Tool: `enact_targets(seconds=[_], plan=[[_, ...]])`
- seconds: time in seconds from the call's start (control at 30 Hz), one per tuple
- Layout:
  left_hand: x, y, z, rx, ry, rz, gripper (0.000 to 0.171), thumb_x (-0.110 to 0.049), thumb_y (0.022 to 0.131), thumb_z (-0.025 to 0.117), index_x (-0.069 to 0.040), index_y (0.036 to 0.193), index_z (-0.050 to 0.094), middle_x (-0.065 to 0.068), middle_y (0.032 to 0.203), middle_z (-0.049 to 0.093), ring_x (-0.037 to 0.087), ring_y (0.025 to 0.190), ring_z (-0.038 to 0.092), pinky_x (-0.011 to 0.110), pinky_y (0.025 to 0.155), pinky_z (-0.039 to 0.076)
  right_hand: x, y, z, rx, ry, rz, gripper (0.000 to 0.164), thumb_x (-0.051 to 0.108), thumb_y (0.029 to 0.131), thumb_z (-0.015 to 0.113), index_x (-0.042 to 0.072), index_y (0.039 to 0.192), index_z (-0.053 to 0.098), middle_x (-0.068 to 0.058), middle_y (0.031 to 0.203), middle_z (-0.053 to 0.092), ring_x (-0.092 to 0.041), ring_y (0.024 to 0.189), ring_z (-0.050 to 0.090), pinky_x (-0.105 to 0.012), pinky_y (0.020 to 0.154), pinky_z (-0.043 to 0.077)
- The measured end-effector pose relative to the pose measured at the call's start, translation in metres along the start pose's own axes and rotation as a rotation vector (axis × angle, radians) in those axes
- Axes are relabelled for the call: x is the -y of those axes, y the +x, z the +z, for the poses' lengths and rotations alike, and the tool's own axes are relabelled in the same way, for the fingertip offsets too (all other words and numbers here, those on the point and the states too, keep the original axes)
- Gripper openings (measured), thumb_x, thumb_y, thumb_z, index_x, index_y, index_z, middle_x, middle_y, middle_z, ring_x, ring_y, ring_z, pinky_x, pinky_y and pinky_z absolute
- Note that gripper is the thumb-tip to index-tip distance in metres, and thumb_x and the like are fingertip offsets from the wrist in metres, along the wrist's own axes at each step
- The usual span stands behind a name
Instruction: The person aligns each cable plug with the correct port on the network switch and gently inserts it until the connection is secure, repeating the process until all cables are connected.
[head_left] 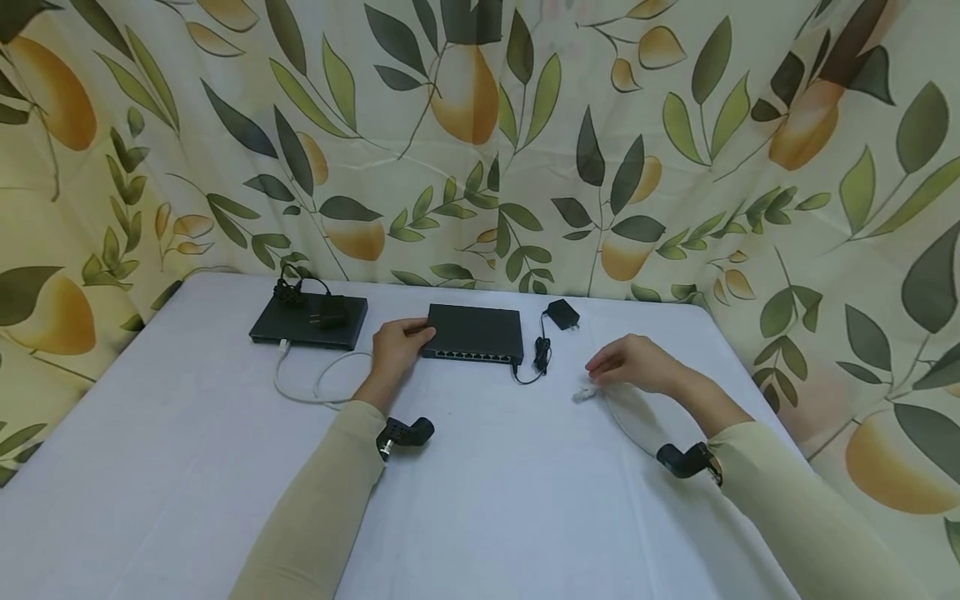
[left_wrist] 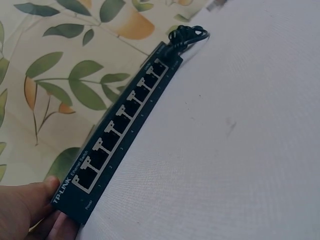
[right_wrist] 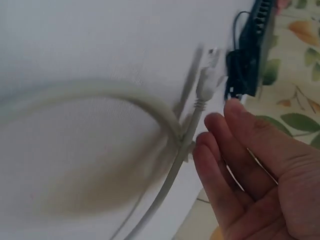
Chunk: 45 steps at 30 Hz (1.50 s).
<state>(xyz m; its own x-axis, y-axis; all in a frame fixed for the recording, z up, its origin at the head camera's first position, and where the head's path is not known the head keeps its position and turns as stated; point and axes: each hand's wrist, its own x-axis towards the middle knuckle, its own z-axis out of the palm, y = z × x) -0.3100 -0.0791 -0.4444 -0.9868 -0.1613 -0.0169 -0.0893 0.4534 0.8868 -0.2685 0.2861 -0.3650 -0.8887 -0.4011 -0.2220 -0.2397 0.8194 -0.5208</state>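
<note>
The black TP-Link Ethernet switch (head_left: 475, 332) lies mid-table, its row of ports (left_wrist: 121, 122) facing the front edge. My left hand (head_left: 397, 346) pinches its left end, the thumb on the top edge and other fingers curled underneath. To the right of the switch, my right hand (head_left: 637, 364) hovers with loosely bent fingers beside a pale Ethernet cable. In the right wrist view the fingertips are right at the cable (right_wrist: 172, 170), just behind its clear plug (right_wrist: 207, 82), and the thumb stands apart from it. The plug (head_left: 583, 394) points left in the head view.
At the back left lies a second flat black box (head_left: 307, 327) with a power adapter (head_left: 328, 312) on top. A white cable (head_left: 288, 398) runs from its front toward my left wrist. Another adapter (head_left: 562, 314) with a bundled cord (head_left: 542, 354) sits right of the switch. A patterned curtain (head_left: 465, 183) hangs behind.
</note>
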Motion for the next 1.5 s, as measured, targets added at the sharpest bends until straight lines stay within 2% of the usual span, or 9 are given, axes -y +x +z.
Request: enact_targets(seconds=[0.1,0.23,0.5,0.67,0.97,1.23,1.5], plan=[[0.0,-0.001,0.001,0.002,-0.002,0.004,0.036,-0.025,0.092,0.071,-0.01,0.124,0.069,0.01,0.124,0.068,0.026,0.122,0.059,0.039,0.102,0.049,0.0,0.007,-0.003,0.1,0.002,0.017,0.022,0.004,0.085,0.075,0.001,0.107,0.074,-0.007,0.097,0.075,-0.015,0.087,0.069,-0.037,0.087,0.057],[0.0,0.0,0.002,-0.005,-0.005,0.019,0.035,-0.025,0.092,0.071,-0.009,0.124,0.069,0.01,0.123,0.069,0.025,0.12,0.06,0.039,0.101,0.049,0.002,0.012,-0.005,0.153,-0.025,0.035,0.022,0.001,0.081,0.078,0.003,0.103,0.076,-0.005,0.094,0.075,-0.014,0.085,0.069,-0.036,0.087,0.058],[-0.002,0.0,0.001,-0.005,-0.012,0.009,0.036,-0.025,0.092,0.071,-0.01,0.124,0.069,0.009,0.123,0.069,0.025,0.12,0.06,0.038,0.101,0.05,0.0,0.018,0.0,0.139,-0.087,0.052,0.012,0.001,0.08,0.079,0.01,0.088,0.078,0.001,0.085,0.073,-0.012,0.077,0.062,-0.029,0.08,0.055],[-0.001,0.0,0.001,-0.008,-0.005,-0.003,0.036,-0.025,0.092,0.071,-0.011,0.125,0.069,0.008,0.123,0.069,0.024,0.121,0.06,0.038,0.101,0.05,-0.001,0.018,0.004,0.133,-0.111,0.039,0.011,0.002,0.079,0.08,0.011,0.086,0.078,0.001,0.084,0.073,-0.011,0.075,0.061,-0.028,0.078,0.054],[0.0,0.001,0.001,-0.007,-0.005,-0.005,0.036,-0.024,0.092,0.071,-0.01,0.124,0.069,0.009,0.122,0.069,0.024,0.12,0.061,0.038,0.1,0.05,-0.004,0.016,0.007,0.157,-0.099,0.049,0.011,0.004,0.081,0.079,0.011,0.089,0.077,0.002,0.086,0.073,-0.012,0.075,0.06,-0.027,0.077,0.053],[0.0,0.001,0.001,-0.012,-0.005,0.002,0.036,-0.023,0.092,0.071,-0.009,0.124,0.069,0.01,0.122,0.07,0.025,0.12,0.061,0.038,0.101,0.05,0.007,0.009,0.011,0.175,-0.04,-0.008,0.014,0.003,0.082,0.077,0.007,0.095,0.077,-0.001,0.086,0.074,-0.011,0.074,0.063,-0.023,0.073,0.056],[0.0,0.0,0.0,-0.008,-0.003,-0.006,0.035,-0.024,0.092,0.072,-0.009,0.124,0.069,0.01,0.122,0.069,0.025,0.12,0.061,0.038,0.102,0.049,0.024,0.006,0.017,0.226,-0.016,-0.074,0.017,0.003,0.087,0.072,0.003,0.104,0.076,-0.002,0.094,0.073,-0.011,0.08,0.061,-0.022,0.074,0.055]])
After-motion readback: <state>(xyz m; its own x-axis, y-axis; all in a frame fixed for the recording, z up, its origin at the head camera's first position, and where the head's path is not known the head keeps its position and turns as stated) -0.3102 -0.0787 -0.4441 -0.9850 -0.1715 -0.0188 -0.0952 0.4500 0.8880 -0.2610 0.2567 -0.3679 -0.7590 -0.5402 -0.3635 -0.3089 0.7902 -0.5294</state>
